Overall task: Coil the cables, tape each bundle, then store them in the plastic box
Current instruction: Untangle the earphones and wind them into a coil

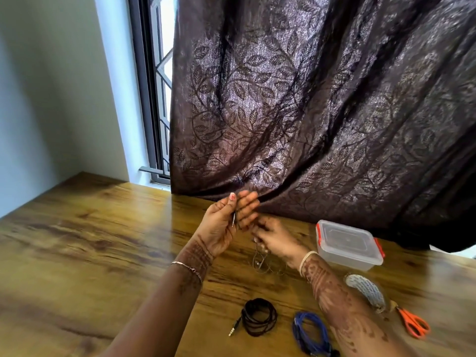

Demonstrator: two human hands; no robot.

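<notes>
Wood-grain brown counter (103,228) fills the lower half of frame, a dark purple leaf-patterned curtain (309,112) hanging behind it, window with metal grille upper left. Left hand (226,222) is raised at frame centre, palm facing the camera, thumb and fingers pinched on a thin dark earphone cable with a metal plug (234,219) hanging by the palm. Right hand (273,238) sits just right of and slightly below it, fingers curled together on the same thin cable; exact grip blurred. Loose loops of that cable (260,264) trail down onto the counter under the right hand.

Clear rectangular plastic box with red latches (347,243), lid on, stands right of the hands near the curtain hem. Black coiled cable with a jack plug (258,316) lies at lower centre. Blue coiled cable (310,333) lies just right of it, partly behind the right forearm. Roll of tape with a white patterned side (365,292) is at lower right, touching orange-handled scissors (412,323). Both wrists wear thin bracelets, henna patterns on both forearms.
</notes>
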